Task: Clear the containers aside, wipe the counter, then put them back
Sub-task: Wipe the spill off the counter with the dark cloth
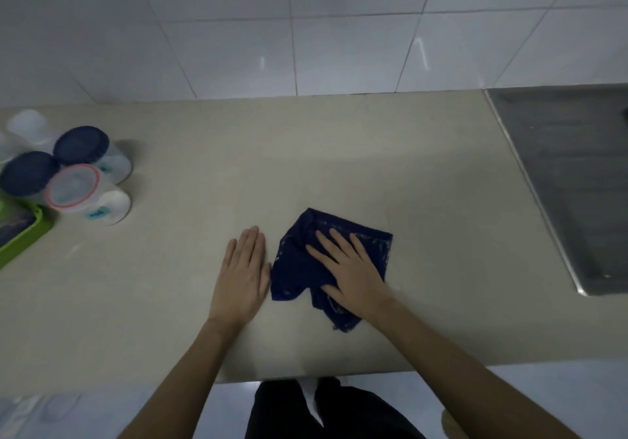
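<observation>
Dark blue crumpled cloth (323, 262) flat on the beige stone table (339, 153).
Right hand (353, 268) presses it with fingers spread; left hand (243, 275) lies flat beside it, holding nothing.

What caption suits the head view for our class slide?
Right hand presses a blue cloth on the counter; containers sit aside.

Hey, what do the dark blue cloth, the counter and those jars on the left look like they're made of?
Dark blue cloth: soft fabric, matte, rumpled and folded under the right hand.
Counter: looks like stone or a composite, smooth beige with a dull sheen; which one is unclear.
Jars: likely plastic, with translucent cloudy walls; two carry dark blue lids.
</observation>
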Action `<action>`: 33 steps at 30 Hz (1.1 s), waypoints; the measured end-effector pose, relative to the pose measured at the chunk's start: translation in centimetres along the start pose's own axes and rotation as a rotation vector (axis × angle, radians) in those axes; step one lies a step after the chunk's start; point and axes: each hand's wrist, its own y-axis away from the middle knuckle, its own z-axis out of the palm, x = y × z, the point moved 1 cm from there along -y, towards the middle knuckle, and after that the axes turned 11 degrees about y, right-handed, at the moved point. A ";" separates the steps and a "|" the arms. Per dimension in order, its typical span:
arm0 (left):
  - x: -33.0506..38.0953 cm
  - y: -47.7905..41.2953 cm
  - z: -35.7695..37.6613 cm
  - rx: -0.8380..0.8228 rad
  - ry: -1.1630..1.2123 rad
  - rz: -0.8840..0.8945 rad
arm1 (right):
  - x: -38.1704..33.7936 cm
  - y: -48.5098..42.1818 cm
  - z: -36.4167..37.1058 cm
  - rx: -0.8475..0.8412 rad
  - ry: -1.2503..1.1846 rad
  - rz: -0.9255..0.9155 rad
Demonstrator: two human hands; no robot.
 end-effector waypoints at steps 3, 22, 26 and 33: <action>2.6 0.4 0.2 -0.052 -0.014 0.151 | 1.1 2.3 0.2 0.003 -0.009 0.062; 9.8 -2.1 2.2 -0.116 -0.026 0.281 | 9.1 14.2 -0.2 -0.029 0.081 0.868; 10.1 -1.8 2.5 -0.121 -0.079 0.323 | 9.1 14.2 -0.8 -0.005 0.201 0.671; 9.9 -1.6 2.4 -0.107 -0.094 0.307 | 9.9 13.4 -0.9 -0.076 0.192 0.367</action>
